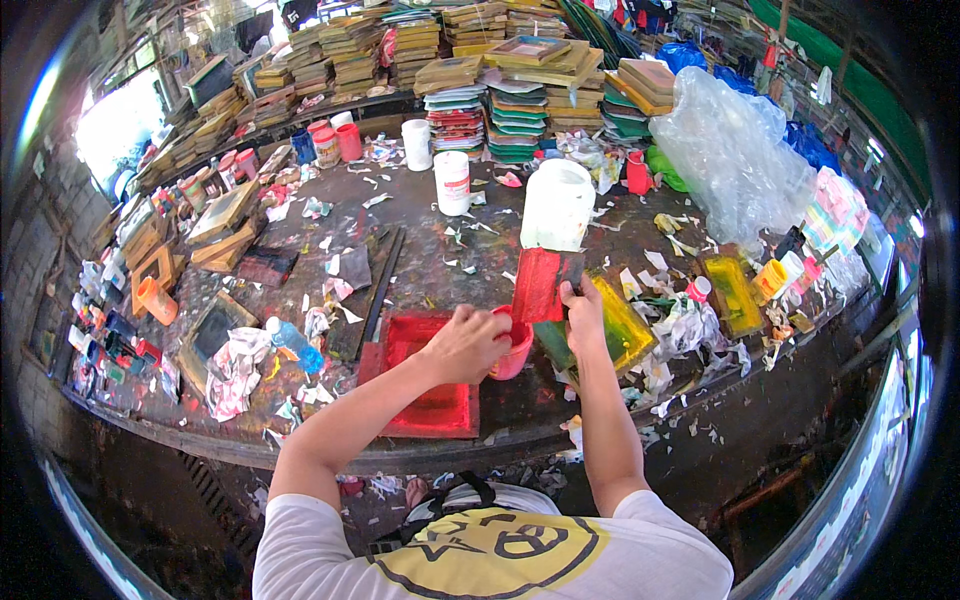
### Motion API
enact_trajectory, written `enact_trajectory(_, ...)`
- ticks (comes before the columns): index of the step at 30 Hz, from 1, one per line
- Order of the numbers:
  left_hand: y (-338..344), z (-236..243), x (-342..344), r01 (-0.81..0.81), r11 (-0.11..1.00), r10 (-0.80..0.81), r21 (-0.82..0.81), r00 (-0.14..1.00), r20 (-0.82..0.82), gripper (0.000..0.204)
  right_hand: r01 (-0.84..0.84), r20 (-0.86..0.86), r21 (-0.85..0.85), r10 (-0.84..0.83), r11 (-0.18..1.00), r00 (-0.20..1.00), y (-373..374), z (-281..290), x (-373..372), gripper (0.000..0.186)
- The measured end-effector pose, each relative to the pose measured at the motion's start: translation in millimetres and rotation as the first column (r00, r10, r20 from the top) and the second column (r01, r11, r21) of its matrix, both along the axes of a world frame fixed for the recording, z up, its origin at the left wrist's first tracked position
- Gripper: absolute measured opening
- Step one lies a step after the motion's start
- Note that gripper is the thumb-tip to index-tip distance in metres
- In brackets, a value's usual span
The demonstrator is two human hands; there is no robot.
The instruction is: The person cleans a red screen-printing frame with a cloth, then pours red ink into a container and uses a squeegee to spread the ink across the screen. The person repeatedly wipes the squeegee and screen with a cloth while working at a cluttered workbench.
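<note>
Over the bench [440, 285], your right hand [582, 312] grips the red panel [541, 288], long axis near-to-far, far end canted slightly right; left hand [466, 343] clasps the red cup [516, 352].

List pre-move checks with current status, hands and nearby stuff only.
1. Card held: ok, right hand grips its edge.
2. Left hand at cup: ok, fingers at the rim.
3. Cup fill level: cannot tell, the inside is not readable.
4. Card clear of bucket: cannot tell, they overlap in this view.
5. Red frame fully visible: not ok, left forearm covers part.
6. Table free of scraps: not ok, torn bits lie all around.
</note>
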State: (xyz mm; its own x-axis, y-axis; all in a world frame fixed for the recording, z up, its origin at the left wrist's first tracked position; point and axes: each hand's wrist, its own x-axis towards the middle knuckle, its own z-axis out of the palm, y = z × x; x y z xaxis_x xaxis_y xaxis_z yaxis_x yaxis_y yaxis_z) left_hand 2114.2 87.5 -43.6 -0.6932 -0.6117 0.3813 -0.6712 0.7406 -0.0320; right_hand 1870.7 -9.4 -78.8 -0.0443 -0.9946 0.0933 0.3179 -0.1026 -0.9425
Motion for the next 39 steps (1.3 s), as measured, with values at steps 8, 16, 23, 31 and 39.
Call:
enact_trajectory(8,-45.6,17.5,-20.9,-0.244,0.952,0.304,0.182,0.791,-0.531,0.088,-0.01,-0.07,-0.067,0.005,0.998,0.998,17.6,19.4,17.2,0.016)
enact_trajectory(16,-33.8,-11.3,-42.6,-0.314,0.9,0.416,0.303,0.829,-0.375,0.086,0.135,-0.166,-0.134,-0.157,0.982,0.974,24.8,21.9,26.1,0.022)
enact_trajectory(23,25.4,-29.2,-28.7,-0.355,0.909,0.386,0.216,0.915,-0.12,0.06,0.133,0.022,-0.078,-0.132,0.988,0.991,27.9,29.7,17.7,0.014)
enact_trajectory(31,22.8,-54.1,-7.3,-0.22,0.972,0.185,-0.085,0.936,-0.3,0.047,0.106,-0.048,-0.035,-0.107,0.994,0.993,20.7,19.6,9.5,0.016)
enact_trajectory(39,-9.6,28.2,-10.1,-0.326,0.941,0.263,-0.089,0.872,-0.412,0.09,0.037,-0.194,-0.126,-0.061,0.991,0.979,33.2,29.2,16.4,0.026)
